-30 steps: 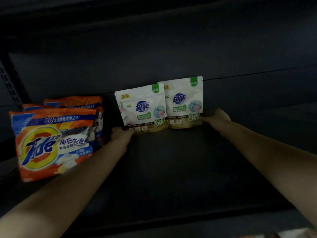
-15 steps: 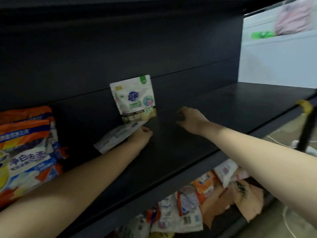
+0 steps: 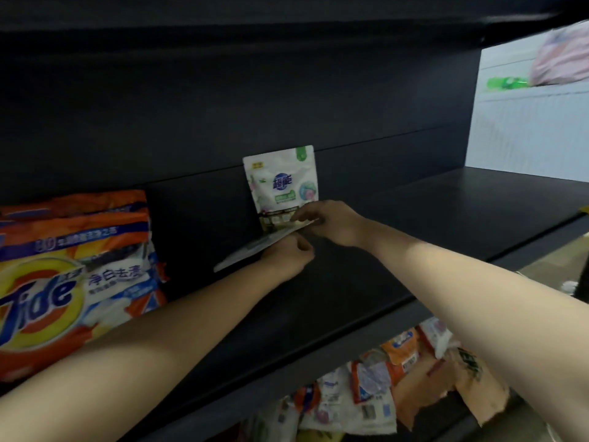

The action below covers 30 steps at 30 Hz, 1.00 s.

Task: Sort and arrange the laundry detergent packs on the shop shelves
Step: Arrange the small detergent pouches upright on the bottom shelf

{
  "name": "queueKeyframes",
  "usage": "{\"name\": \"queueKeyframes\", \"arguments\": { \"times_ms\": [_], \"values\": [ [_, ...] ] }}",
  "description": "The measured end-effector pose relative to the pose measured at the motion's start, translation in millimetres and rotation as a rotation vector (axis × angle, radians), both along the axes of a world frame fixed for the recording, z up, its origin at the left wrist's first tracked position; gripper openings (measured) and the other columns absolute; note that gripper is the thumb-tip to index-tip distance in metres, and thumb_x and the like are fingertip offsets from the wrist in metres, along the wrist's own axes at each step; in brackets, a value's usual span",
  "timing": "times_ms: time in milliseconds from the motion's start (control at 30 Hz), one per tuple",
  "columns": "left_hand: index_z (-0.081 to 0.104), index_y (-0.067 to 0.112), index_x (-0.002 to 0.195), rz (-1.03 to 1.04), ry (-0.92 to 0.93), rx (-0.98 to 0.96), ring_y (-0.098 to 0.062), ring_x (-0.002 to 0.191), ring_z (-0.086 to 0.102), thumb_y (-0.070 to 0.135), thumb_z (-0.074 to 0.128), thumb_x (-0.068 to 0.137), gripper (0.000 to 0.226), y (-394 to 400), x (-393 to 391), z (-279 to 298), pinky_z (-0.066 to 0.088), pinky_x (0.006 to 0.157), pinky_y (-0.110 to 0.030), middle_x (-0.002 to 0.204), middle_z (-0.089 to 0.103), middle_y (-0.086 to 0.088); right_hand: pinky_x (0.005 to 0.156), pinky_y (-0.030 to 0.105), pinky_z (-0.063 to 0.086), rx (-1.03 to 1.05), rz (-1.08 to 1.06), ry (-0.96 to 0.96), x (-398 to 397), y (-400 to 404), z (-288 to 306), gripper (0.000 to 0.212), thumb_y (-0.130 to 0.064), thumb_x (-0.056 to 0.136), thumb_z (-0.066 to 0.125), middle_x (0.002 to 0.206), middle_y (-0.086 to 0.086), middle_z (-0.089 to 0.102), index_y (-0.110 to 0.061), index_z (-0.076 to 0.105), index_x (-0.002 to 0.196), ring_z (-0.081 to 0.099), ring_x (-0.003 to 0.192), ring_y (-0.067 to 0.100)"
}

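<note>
Detergent pouch [image 3: 255,250] tilted, pinched by left hand [image 3: 287,260] and right hand [image 3: 331,223].

We see right hand [image 3: 331,222] moved from bare shelf [image 3: 430,224] onto tipped white pouch [image 3: 255,248] | both hands now pinch it | left hand [image 3: 287,260] shifted slightly right

A person's right hand [image 3: 331,222] covers the lower edge of an upright white detergent pouch [image 3: 280,183], its small print too blurred to read. At nine o'clock, the orange Tide bags [image 3: 73,282] run past the frame edge. At five o'clock, jumbled packs [image 3: 366,393] lie partly hidden under the shelf [image 3: 350,282].
</note>
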<state>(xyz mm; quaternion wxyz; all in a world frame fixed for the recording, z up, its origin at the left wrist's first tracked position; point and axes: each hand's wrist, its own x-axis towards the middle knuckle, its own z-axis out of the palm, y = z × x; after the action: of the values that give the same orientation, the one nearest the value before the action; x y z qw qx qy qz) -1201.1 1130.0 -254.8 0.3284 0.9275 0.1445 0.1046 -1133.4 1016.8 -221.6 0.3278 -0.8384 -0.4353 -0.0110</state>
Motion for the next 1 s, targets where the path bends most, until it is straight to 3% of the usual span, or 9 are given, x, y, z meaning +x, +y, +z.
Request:
{"name": "queueKeyframes", "arguments": {
  "times_ms": [167, 233, 333, 400, 500, 600, 700, 833, 1000],
  "values": [
    [0.067, 0.014, 0.105, 0.019, 0.008, -0.033, -0.017, 0.095, 0.06, 0.024, 0.056, 0.092, 0.02, 19.4, -18.4, 0.4, 0.047, 0.083, -0.03, 0.106, 0.066, -0.004, 0.076, 0.008, 0.036, 0.068, 0.012, 0.033, -2.1, 25.0, -1.3, 0.02, -0.017, 0.091, 0.059, 0.11, 0.003, 0.065, -0.012, 0.068, 0.109, 0.055, 0.1, 0.009],
    [0.068, 0.019, 0.1, 0.073, 0.013, -0.057, -0.014, 0.092, 0.06, 0.026, 0.056, 0.093, 0.016, 34.1, -27.8, -2.7, 0.047, 0.082, -0.028, 0.101, 0.065, 0.001, 0.063, 0.001, 0.037, 0.137, 0.001, 0.111, -2.7, 31.7, 4.1, 0.021, -0.019, 0.092, 0.059, 0.1, 0.0, 0.061, -0.008, 0.067, 0.109, 0.053, 0.089, 0.005],
    [0.063, 0.016, 0.099, 0.272, -0.056, -0.294, -0.017, 0.087, 0.057, 0.024, 0.058, 0.092, 0.011, 60.5, -41.2, -6.2, 0.045, 0.081, -0.029, 0.095, 0.06, -0.004, 0.062, 0.001, 0.043, 0.279, -0.022, 0.258, -0.2, 41.1, 11.5, 0.018, -0.016, 0.093, 0.058, 0.099, 0.004, 0.06, -0.002, 0.065, 0.103, 0.058, 0.088, 0.011],
    [0.052, 0.012, 0.128, 0.429, -0.158, -0.549, -0.024, 0.109, 0.053, 0.024, 0.063, 0.089, 0.042, 77.2, -46.0, -5.0, 0.044, 0.092, -0.03, 0.119, 0.056, -0.009, 0.076, 0.015, 0.053, 0.373, -0.019, 0.352, 2.7, 46.4, 12.7, 0.01, -0.015, 0.093, 0.058, 0.104, 0.008, 0.062, -0.007, 0.063, 0.095, 0.062, 0.099, 0.019],
    [0.027, 0.013, 0.147, 0.546, -0.296, -0.632, -0.029, 0.13, 0.04, 0.03, 0.068, 0.085, 0.076, 97.6, -42.1, 0.8, 0.038, 0.102, -0.037, 0.146, 0.037, -0.011, 0.09, 0.035, 0.053, 0.462, -0.011, 0.453, 9.2, 51.2, 11.2, 0.015, -0.012, 0.093, 0.056, 0.114, 0.014, 0.064, -0.004, 0.064, 0.102, 0.063, 0.105, 0.025],
    [0.023, 0.018, 0.149, 0.496, -0.408, -0.647, -0.028, 0.135, 0.036, 0.027, 0.069, 0.085, 0.079, 108.5, -31.2, 5.6, 0.035, 0.103, -0.037, 0.151, 0.032, -0.009, 0.089, 0.036, 0.053, 0.505, -0.019, 0.476, 14.3, 53.0, 10.0, 0.018, -0.01, 0.094, 0.054, 0.114, 0.018, 0.065, 0.0, 0.063, 0.106, 0.064, 0.104, 0.029],
    [0.041, 0.017, 0.14, 0.374, -0.409, -0.689, -0.024, 0.126, 0.047, 0.02, 0.065, 0.088, 0.057, 110.0, -20.6, 3.4, 0.04, 0.094, -0.031, 0.139, 0.049, -0.004, 0.087, 0.032, 0.053, 0.5, -0.042, 0.435, 19.9, 53.8, 6.8, 0.017, -0.013, 0.095, 0.053, 0.115, 0.016, 0.065, -0.005, 0.065, 0.105, 0.064, 0.101, 0.025],
    [0.042, 0.014, 0.137, 0.434, -0.528, -0.727, -0.025, 0.119, 0.053, 0.015, 0.062, 0.09, 0.051, 113.5, -10.2, -5.2, 0.045, 0.088, -0.033, 0.135, 0.053, -0.007, 0.081, 0.027, 0.047, 0.248, -0.189, 0.115, 21.3, 44.8, -12.6, 0.026, -0.022, 0.097, 0.049, 0.114, 0.006, 0.063, -0.011, 0.062, 0.117, 0.06, 0.103, 0.019],
    [0.036, 0.014, 0.139, 0.616, -0.616, -0.656, -0.026, 0.121, 0.05, 0.016, 0.057, 0.093, 0.051, 127.9, 2.9, -8.4, 0.043, 0.086, -0.031, 0.137, 0.048, -0.009, 0.086, 0.033, 0.049, 0.016, -0.244, -0.149, 24.3, 26.8, -48.6, 0.024, -0.022, 0.098, 0.045, 0.113, 0.006, 0.061, -0.014, 0.059, 0.116, 0.058, 0.099, 0.019]
  ]
}}
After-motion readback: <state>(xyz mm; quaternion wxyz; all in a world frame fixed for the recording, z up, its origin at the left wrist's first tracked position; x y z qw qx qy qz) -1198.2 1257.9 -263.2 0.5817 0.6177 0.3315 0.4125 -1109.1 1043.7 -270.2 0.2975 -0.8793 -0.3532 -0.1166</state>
